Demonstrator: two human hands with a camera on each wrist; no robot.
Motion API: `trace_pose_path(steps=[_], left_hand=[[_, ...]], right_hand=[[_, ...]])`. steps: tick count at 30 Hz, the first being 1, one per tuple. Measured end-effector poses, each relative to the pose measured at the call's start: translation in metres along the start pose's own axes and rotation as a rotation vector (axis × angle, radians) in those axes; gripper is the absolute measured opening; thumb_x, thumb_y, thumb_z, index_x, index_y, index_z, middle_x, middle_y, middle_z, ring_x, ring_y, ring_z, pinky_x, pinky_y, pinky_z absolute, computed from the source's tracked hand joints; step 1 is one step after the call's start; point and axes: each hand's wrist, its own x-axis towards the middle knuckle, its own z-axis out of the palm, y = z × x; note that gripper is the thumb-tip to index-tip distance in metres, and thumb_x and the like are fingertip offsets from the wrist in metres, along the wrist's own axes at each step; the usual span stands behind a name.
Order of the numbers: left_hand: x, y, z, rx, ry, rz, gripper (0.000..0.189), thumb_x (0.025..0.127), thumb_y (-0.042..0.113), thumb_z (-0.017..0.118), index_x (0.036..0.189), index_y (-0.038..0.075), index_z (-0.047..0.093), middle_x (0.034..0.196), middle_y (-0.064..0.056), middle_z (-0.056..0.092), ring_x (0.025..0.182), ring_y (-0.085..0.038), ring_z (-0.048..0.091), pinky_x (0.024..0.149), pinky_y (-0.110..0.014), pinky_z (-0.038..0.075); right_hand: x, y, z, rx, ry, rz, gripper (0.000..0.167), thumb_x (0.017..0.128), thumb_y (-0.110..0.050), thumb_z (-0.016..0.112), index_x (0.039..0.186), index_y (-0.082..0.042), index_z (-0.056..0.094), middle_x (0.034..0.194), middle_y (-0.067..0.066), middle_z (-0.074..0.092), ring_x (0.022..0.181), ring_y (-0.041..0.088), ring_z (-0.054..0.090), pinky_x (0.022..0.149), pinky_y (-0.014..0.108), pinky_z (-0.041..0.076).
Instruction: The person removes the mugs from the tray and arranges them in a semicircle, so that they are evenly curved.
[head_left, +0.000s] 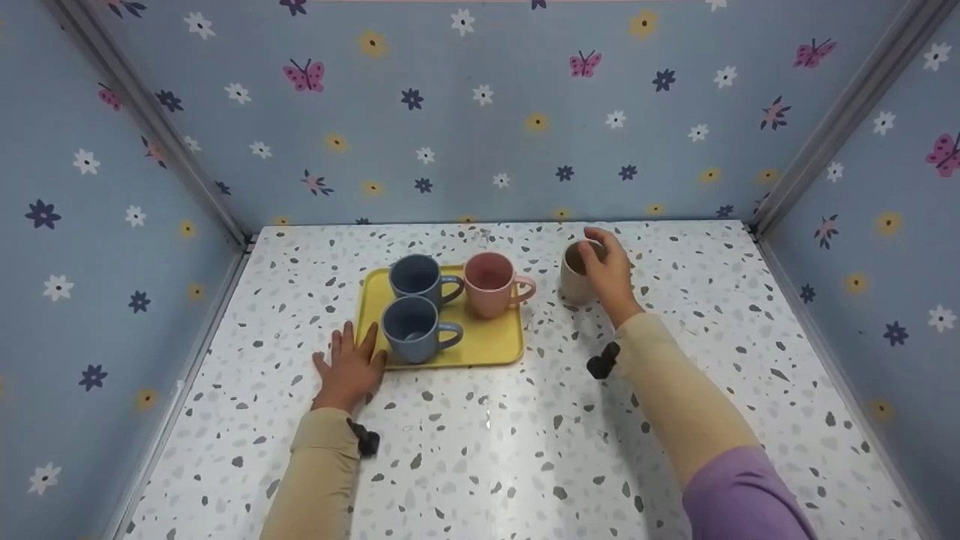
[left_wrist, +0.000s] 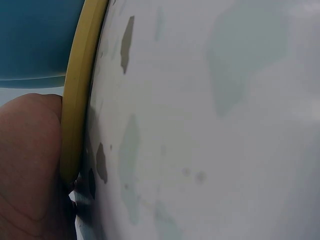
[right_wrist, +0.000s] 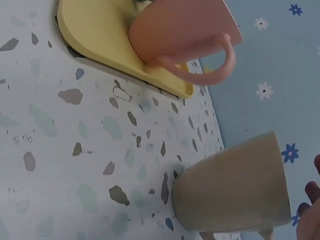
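Observation:
My left hand (head_left: 351, 371) lies with spread fingers at the near left corner of a yellow tray (head_left: 491, 341). In the left wrist view, its thumb (left_wrist: 30, 150) is right against the tray's rim (left_wrist: 76, 100). Two blue mugs, one farther back (head_left: 415, 276) and one nearer (head_left: 410, 330), stand on the tray beside a pink mug (head_left: 491, 285). To the right of the tray, a beige mug (head_left: 576, 281) stands upright on the table. Over its mouth is my right hand (head_left: 611, 274), loosely bent; in the right wrist view the fingertips (right_wrist: 312, 192) show just beyond the mug's rim.
The white speckled table (head_left: 450, 457) ends at a blue flowered back wall (head_left: 450, 135), with similar panels at both sides. The pink mug's handle (head_left: 525, 289) sticks out past the tray's right edge, towards the beige mug.

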Motion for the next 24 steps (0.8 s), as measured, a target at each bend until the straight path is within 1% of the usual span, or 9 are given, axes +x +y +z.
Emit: trace_pose_path(steps=[4,7,10,13,15,20,24], left_hand=[[0.001,0.0,0.001,-0.005,0.001,0.001,0.064,0.108,0.044,0.033,0.164,0.019,0.015,0.167,-0.024,-0.008,0.152,-0.047,-0.013,0.108,-0.076,-0.015],[0.002,0.0,0.001,-0.009,0.0,0.0,0.064,0.108,0.044,0.033,0.164,0.019,0.015,0.167,-0.025,-0.008,0.152,-0.047,-0.013,0.108,-0.077,-0.015],[0.003,0.0,0.001,-0.006,-0.004,-0.002,0.064,0.108,0.044,0.032,0.164,0.019,0.015,0.167,-0.024,-0.008,0.152,-0.046,-0.013,0.108,-0.077,-0.015],[0.004,0.0,0.001,0.0,-0.01,-0.006,0.064,0.108,0.045,0.031,0.164,0.02,0.014,0.167,-0.024,-0.009,0.152,-0.046,-0.014,0.108,-0.076,-0.015],[0.004,0.001,0.001,0.0,-0.01,-0.005,0.064,0.108,0.045,0.031,0.164,0.02,0.014,0.167,-0.024,-0.009,0.152,-0.046,-0.013,0.108,-0.076,-0.016],[0.003,0.001,0.0,0.001,-0.009,-0.007,0.063,0.108,0.045,0.031,0.164,0.02,0.014,0.167,-0.024,-0.009,0.152,-0.046,-0.013,0.108,-0.076,-0.016],[0.003,0.0,0.0,0.003,-0.009,-0.005,0.064,0.108,0.045,0.03,0.164,0.02,0.013,0.167,-0.024,-0.009,0.151,-0.046,-0.014,0.108,-0.076,-0.016]], right_hand=[[-0.003,-0.009,0.011,0.054,-0.025,-0.023,0.041,0.104,-0.028,0.058,0.14,-0.008,0.056,0.139,0.012,0.059,0.126,0.023,0.057,0.108,0.04,0.044],[-0.006,-0.012,0.02,0.071,-0.038,-0.051,0.04,0.104,-0.027,0.059,0.139,-0.007,0.057,0.136,0.012,0.061,0.12,0.023,0.059,0.105,0.039,0.046],[-0.009,-0.013,0.028,0.059,-0.057,-0.073,0.04,0.104,-0.027,0.06,0.139,-0.007,0.057,0.137,0.01,0.06,0.125,0.021,0.057,0.109,0.037,0.043],[-0.013,-0.013,0.036,0.051,-0.072,-0.063,0.039,0.103,-0.026,0.061,0.138,-0.009,0.058,0.137,0.008,0.061,0.132,0.017,0.053,0.115,0.035,0.037],[-0.015,-0.012,0.041,0.06,-0.078,-0.07,0.038,0.103,-0.023,0.061,0.137,-0.008,0.058,0.137,0.008,0.061,0.134,0.018,0.052,0.117,0.035,0.035],[-0.019,-0.005,0.053,0.099,-0.093,-0.08,0.036,0.103,-0.019,0.062,0.136,-0.006,0.058,0.135,0.01,0.063,0.129,0.02,0.056,0.114,0.035,0.039],[-0.023,0.003,0.063,0.139,-0.123,-0.07,0.037,0.102,-0.017,0.063,0.136,-0.003,0.058,0.134,0.012,0.063,0.128,0.022,0.057,0.112,0.035,0.041]])
